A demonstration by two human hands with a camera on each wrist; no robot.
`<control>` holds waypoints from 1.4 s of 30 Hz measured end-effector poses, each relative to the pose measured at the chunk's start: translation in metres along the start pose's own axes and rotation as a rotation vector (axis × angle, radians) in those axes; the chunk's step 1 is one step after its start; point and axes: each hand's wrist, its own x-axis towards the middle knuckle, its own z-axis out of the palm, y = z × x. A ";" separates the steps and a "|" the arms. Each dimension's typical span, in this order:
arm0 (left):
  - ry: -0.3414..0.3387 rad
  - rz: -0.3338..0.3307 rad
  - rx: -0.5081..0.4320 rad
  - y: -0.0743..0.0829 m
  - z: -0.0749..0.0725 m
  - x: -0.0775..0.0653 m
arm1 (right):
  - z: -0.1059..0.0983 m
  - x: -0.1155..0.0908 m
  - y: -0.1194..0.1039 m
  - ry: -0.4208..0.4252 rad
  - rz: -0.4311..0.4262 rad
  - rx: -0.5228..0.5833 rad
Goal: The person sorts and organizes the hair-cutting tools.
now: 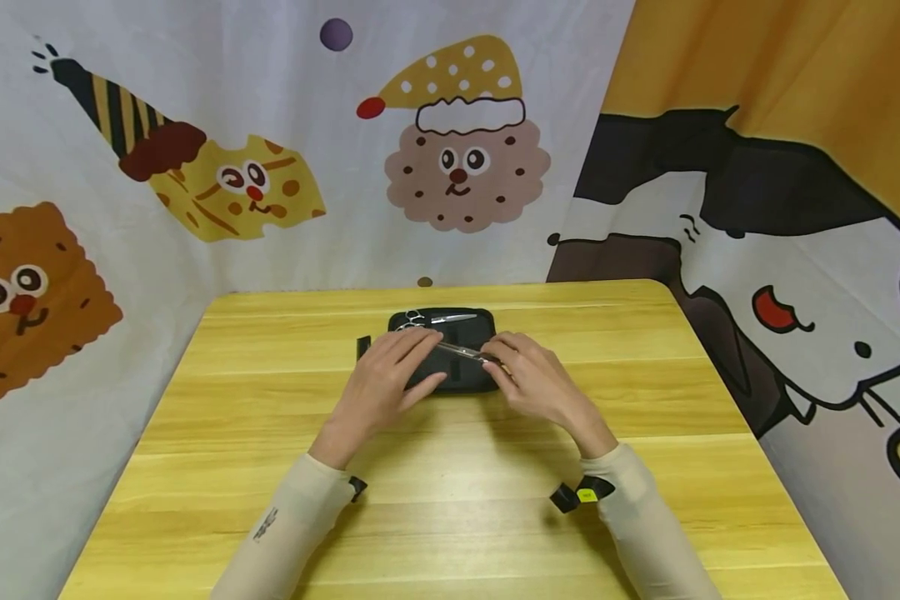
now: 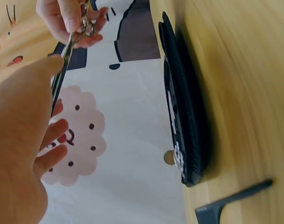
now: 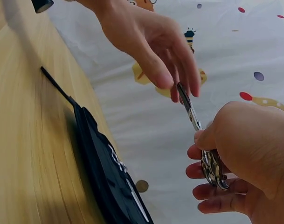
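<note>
Over an open black case (image 1: 465, 383), my right hand (image 1: 536, 379) grips a pair of metal scissors (image 1: 461, 351) at the finger rings, which show between its fingers in the right wrist view. The blades (image 3: 192, 115) point left, toward my left hand (image 1: 382, 367). That hand's fingers are loosely extended, its thumb (image 3: 158, 74) well apart from them in the head view, with the blade tips right at its fingers. Another pair of scissors (image 1: 453, 318) lies along the far side of the case, its rings partly behind my left hand.
The case lies on a wood-patterned table (image 1: 450, 500) near its far edge. A black object with a slim handle (image 2: 235, 196) lies left of the case. Behind the table hangs a curtain (image 1: 270, 50) printed with cartoon figures. A dark device (image 1: 566, 498) sits at my right wrist.
</note>
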 end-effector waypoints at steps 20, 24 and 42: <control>-0.447 -0.423 -0.140 -0.020 0.009 -0.038 | -0.009 -0.016 0.035 0.059 -0.006 -0.092; -0.499 -0.473 -0.154 -0.023 0.014 -0.041 | -0.011 -0.016 0.038 0.063 -0.004 -0.097; -0.634 -0.494 -0.175 -0.027 0.029 -0.040 | -0.011 -0.013 0.059 0.034 0.009 -0.136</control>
